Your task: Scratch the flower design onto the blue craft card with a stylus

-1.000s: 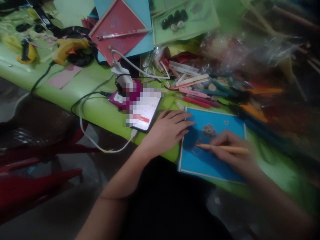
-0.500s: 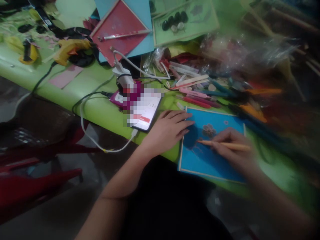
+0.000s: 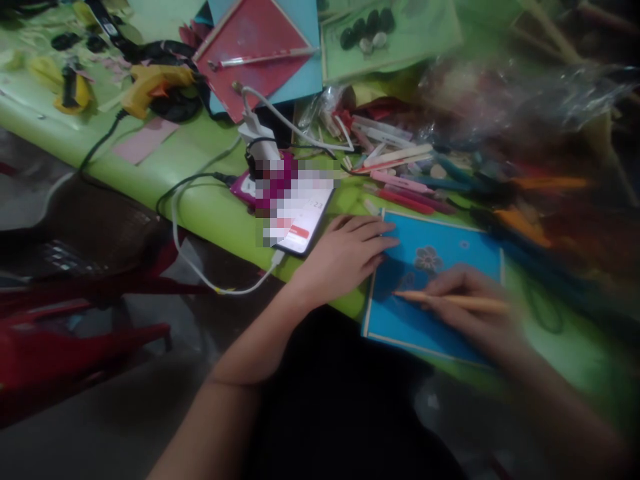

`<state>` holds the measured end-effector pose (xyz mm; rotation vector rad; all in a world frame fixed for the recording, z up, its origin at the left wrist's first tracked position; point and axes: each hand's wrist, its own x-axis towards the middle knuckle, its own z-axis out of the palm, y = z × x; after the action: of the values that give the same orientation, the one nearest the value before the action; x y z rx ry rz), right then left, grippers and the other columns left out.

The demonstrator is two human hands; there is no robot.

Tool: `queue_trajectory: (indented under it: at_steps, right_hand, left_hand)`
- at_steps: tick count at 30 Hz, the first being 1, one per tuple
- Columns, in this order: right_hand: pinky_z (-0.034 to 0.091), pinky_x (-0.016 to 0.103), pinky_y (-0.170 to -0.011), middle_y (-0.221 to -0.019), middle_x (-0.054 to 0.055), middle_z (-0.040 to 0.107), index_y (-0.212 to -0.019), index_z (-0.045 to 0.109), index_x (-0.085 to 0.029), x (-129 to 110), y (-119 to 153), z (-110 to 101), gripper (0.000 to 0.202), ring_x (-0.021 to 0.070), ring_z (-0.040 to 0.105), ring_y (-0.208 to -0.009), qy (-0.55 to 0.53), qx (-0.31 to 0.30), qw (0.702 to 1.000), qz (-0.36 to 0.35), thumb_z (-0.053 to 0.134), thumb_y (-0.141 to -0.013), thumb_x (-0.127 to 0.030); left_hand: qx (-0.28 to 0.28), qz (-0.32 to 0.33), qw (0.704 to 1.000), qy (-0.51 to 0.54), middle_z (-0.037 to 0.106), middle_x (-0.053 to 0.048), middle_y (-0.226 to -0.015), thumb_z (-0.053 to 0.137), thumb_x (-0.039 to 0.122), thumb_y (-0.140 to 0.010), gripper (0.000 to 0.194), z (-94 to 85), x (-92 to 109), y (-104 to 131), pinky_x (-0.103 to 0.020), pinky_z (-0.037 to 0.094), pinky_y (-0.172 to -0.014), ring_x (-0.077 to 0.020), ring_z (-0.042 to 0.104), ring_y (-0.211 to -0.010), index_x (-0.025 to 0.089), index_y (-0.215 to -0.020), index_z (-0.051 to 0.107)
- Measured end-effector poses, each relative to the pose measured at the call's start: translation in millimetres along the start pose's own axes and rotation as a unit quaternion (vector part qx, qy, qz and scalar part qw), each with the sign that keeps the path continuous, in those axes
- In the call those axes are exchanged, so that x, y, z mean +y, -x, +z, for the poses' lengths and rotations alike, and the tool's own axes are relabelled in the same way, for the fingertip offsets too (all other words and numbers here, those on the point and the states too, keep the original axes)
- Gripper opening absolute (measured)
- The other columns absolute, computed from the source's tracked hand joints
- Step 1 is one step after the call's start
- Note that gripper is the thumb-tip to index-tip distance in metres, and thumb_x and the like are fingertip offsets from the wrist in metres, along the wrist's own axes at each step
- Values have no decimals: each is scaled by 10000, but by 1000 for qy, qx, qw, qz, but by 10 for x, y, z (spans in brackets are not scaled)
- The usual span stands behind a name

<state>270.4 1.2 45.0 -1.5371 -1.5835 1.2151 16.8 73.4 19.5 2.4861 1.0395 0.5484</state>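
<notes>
A blue board (image 3: 450, 340) edged with thin pale strips lies at the table's front edge. On it shows a grey flower (image 3: 428, 259), with fainter drawn lines to its lower left. My right hand (image 3: 465, 300) grips an orange pen (image 3: 475, 305), its tip at the board left of centre, near the faint lines. My left hand (image 3: 347, 257) lies flat with fingers stretched out, fingertips on the board's upper left edge. The right forearm is blurred and hides the board's lower right part.
A lit phone (image 3: 305, 220) with a white cable lies left of my left hand, by a purple power adapter (image 3: 245, 190). Pens (image 3: 400, 193) and plastic wrap crowd behind the board. Yellow glue gun (image 3: 155, 83) and a red diamond panel (image 3: 260, 40) lie farther back.
The view has shifted, so the table's things appear a little further right. The pen tip has moved slightly down and left on the board. My left hand stays in place at its edge.
</notes>
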Motion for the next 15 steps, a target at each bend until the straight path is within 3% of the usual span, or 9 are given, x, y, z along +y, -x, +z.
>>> queue_trajectory:
  at_steps: [7, 15]
  right_hand:
    - [470, 274, -514, -696, 2, 707, -791, 723, -258, 5, -16, -6, 268, 166, 618, -570, 25, -19, 999, -4, 814, -857, -502]
    - [475, 288, -547, -708, 10, 704, -768, 695, -246, 12, -9, -45, 257, 173, 623, -598, -1, 5, 1000, -8, 824, -867, -446]
  left_hand:
    - [-6, -1, 1000, 3, 632, -42, -1573, 557, 197, -1080, 342, -10, 0, 1, -488, 379, -1241, -246, 544, -1487, 253, -1383, 704]
    - [-6, 4, 1000, -7, 624, -45, -1581, 543, 242, -1099, 332, -5, -5, 5, -503, 369, -1247, -256, 537, -1494, 255, -1393, 697]
